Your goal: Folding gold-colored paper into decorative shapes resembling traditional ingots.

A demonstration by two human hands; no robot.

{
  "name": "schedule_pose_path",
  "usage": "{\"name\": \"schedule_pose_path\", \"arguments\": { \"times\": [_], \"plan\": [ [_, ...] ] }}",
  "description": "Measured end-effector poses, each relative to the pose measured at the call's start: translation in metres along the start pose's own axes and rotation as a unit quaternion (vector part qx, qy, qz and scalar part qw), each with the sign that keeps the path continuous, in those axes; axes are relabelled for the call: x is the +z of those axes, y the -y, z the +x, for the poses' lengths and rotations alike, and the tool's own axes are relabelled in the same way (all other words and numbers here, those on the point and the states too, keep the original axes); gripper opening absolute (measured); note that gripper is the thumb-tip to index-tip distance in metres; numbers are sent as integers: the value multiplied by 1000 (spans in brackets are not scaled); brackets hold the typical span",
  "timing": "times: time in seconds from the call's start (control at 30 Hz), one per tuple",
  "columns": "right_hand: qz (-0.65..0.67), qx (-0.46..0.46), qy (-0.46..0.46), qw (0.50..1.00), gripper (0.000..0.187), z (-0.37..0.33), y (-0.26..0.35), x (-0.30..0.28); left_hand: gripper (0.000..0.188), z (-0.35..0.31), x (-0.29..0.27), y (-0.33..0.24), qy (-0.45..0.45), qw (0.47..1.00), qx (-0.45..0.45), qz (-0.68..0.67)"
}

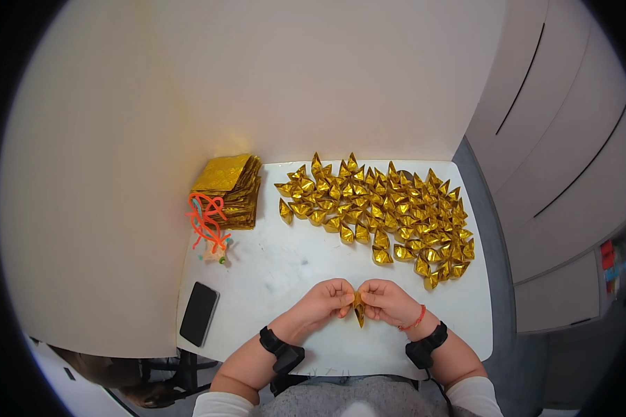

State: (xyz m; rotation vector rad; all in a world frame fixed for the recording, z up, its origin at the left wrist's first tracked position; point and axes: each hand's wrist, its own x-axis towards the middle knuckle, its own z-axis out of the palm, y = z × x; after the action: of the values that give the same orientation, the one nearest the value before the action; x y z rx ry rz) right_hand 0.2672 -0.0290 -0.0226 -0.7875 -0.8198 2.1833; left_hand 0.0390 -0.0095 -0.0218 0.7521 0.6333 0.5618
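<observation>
Between my two hands, close to the table's near edge, is a folded gold foil paper piece (pixel 359 314), narrow and pointed toward me. My left hand (pixel 330 297) pinches its left side between thumb and fingers. From the other side my right hand (pixel 389 300) pinches it the same way. The far part of the piece is partly hidden by the fingertips. Beyond my hands, many finished gold paper ingots (pixel 375 201) with pointed ends cover the far middle and right of the table. A tall stack of flat gold foil sheets (pixel 222 174) lies at the far left.
The white table (pixel 257 267) meets pale walls at its far and left sides. A black phone (pixel 199 314) rests at the left edge. Orange twisted cords (pixel 205 215) lie against the stack, by a small beige item (pixel 215 251). White cabinets (pixel 556 167) stand to the right.
</observation>
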Motion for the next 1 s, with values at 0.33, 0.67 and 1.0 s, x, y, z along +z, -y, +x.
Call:
{"name": "schedule_pose_path", "arguments": {
  "times": [0.33, 0.67, 1.0],
  "plan": [
    [110, 6, 35, 993, 24, 4, -5, -2, 10, 3, 0, 7, 5, 981, 45, -187],
    [161, -15, 17, 987, 25, 9, -15, -7, 9, 6, 15, 3, -114, 972, -15, -207],
    [137, 15, 33, 990, 22, 8, -11, 1, 21, -2, 9, 1, -72, 983, -63, -158]
  ]
}}
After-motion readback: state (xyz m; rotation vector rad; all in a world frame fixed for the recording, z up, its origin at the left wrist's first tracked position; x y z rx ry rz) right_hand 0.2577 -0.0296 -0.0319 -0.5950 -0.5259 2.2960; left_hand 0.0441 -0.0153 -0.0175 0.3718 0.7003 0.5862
